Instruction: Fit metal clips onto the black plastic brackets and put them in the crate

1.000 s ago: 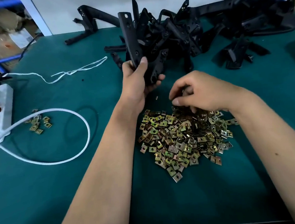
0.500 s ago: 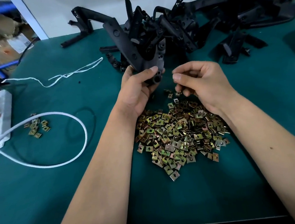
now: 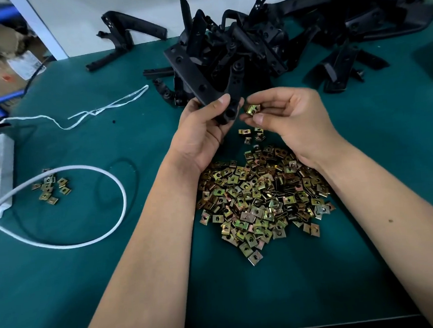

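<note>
On the green bench point(image 3: 90, 290), work looks early or mid-run: big heap of metal clips point(image 3: 262, 199) lies loose near the person, tangled pile of black brackets point(image 3: 265, 35) sits at the far edge, none visibly clipped from here, though the pile is dark and small details are hard to read. No crate in view, so how many finished pieces exist cannot be told.

Current step, as a judgement: about to push one clip onto the bracket end, not yet seated.

Left hand point(image 3: 203, 136) grips one black bracket point(image 3: 195, 75) by its lower end, thumb across the front, fingers curled round behind; bracket slants up and away to the left. Right hand point(image 3: 289, 116) pinches a single clip point(image 3: 253, 109) between thumb and forefinger, other fingers loosely curled. Clip sits just beside the bracket's lower tip, apart from it by a small gap, seemingly not touching.

A few stray clips point(image 3: 252, 135) lie between the heap and the hands. Small separate cluster of clips point(image 3: 50, 188) sits at the left, inside a loop of white cable point(image 3: 107, 234). White string point(image 3: 107, 107) lies further back.

Left to do: seat this clip, any further clips, crate it, then the rest of the pile.
</note>
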### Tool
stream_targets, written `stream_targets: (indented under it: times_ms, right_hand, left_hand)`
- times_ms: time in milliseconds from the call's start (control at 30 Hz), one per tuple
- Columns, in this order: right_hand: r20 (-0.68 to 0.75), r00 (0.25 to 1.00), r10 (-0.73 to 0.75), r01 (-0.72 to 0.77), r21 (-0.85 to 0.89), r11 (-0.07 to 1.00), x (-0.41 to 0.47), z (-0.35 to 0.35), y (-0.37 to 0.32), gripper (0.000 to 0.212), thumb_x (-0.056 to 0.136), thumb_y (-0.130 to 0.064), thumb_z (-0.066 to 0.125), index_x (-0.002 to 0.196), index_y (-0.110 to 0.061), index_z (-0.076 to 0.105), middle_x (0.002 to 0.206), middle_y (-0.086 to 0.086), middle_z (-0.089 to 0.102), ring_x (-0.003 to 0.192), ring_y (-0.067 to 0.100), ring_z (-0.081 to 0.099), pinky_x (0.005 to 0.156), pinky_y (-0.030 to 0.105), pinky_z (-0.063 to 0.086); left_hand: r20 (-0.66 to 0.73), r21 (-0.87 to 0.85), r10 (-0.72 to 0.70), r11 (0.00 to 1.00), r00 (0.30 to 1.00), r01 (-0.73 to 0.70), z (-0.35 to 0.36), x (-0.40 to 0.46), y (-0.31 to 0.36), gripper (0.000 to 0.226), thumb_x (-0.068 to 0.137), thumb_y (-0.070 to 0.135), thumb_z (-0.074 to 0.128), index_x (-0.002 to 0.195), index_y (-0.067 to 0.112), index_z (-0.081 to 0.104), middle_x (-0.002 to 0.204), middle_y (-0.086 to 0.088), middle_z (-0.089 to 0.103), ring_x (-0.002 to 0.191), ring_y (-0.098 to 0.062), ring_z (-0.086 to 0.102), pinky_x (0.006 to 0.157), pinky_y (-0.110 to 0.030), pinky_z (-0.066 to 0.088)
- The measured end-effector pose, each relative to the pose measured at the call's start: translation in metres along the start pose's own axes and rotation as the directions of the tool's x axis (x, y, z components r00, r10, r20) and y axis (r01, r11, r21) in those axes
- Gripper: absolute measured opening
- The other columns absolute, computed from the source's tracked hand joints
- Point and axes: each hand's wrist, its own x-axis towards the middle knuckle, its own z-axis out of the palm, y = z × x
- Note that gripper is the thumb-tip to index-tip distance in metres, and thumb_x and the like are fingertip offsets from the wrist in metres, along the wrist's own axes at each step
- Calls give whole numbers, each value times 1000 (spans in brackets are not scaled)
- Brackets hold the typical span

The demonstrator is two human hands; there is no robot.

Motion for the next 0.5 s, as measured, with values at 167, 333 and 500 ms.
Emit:
stream_targets:
  times_ms: [167,333,500]
  right_hand:
    - [-58,998,-14,14,-7,1000,0,1,1,21,89,7,72,107,-5,75,92,13,75,81,30,78,73,28,63]
    - [-35,998,-48,46,-69,997,0,3,0,7,95,-8,72,102,-9,76,77,2,71,63,24,72,57,29,59]
    - [-37,999,16,-16,6,1000,0,5,-1,12,96,0,66,99,-8,74,79,4,71,71,21,72,61,28,59]
  left_hand:
    - [-9,12,-7,1000,1000,7,1,-1,0,42,94,-7,61,132,4,47,109,-16,73,96,-27,75,78,-30,60]
    - [-10,47,-9,999,1000,10,1,-1,-1,41,93,-6,63,130,5,48,108,-15,72,95,-25,75,80,-30,60]
    - [-20,124,-30,992,999,32,2,-2,-2,41,92,-1,67,129,8,52,112,-11,72,97,-22,73,81,-33,59]
